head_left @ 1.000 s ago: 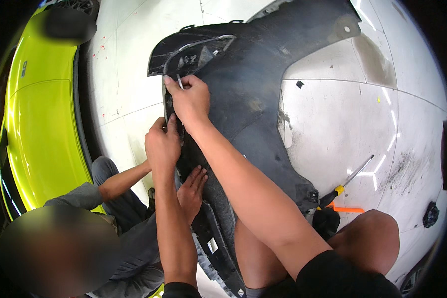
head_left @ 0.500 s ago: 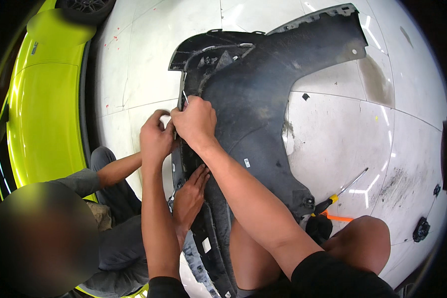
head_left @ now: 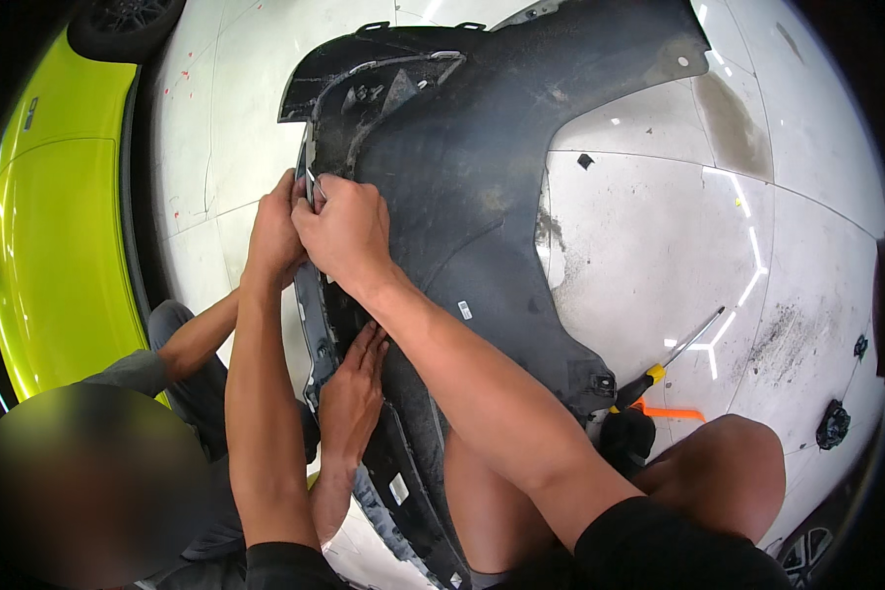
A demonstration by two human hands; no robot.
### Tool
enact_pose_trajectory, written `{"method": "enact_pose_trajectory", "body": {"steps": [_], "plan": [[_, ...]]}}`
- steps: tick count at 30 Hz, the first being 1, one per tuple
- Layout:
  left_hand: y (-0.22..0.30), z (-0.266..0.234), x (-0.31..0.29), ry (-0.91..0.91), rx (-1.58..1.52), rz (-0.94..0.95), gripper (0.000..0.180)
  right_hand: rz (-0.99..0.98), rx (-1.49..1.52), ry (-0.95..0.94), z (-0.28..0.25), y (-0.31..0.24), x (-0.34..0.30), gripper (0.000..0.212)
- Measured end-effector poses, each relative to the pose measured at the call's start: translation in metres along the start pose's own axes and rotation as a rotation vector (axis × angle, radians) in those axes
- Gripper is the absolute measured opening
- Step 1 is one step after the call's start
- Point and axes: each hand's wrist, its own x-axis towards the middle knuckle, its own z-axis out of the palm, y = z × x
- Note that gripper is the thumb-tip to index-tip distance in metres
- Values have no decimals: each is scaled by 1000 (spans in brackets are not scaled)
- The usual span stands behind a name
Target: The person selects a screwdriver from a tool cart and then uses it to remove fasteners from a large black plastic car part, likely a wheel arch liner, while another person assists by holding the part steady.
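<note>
A large black plastic car body panel point(head_left: 442, 226) lies over the floor before me, its long narrow edge running down the left. My left hand point(head_left: 273, 231) is closed around that edge, fingertips curled over it. Right beside it, my right hand point(head_left: 349, 231) pinches a thin silver metal tool point(head_left: 315, 183) against the same edge; the hand hides most of the tool. Lower on the panel rests a co-worker's hand point(head_left: 354, 393), fingers flat. The co-worker's other hand is mostly hidden behind my left hand and forearm.
A screwdriver point(head_left: 649, 379) with a yellow-and-black handle and an orange strip-like tool point(head_left: 674, 413) lie by my knee. Farther right is a crumpled black item point(head_left: 833, 425). A lime-green car point(head_left: 64, 216) stands at the left; a co-worker point(head_left: 192, 393) crouches at lower left.
My left hand has moved up and closed onto the panel's edge beside my right hand. The view has shifted, so the panel appears farther left and higher. My right hand keeps its pinch.
</note>
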Motion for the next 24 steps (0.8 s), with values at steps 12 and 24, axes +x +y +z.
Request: {"method": "enact_pose_trajectory", "body": {"steps": [12, 24], "plan": [[87, 11, -10, 323, 415, 27, 46, 4, 339, 141, -10, 4, -6, 28], [80, 53, -2, 458, 447, -34, 56, -641, -848, -196, -141, -49, 147, 34]]}}
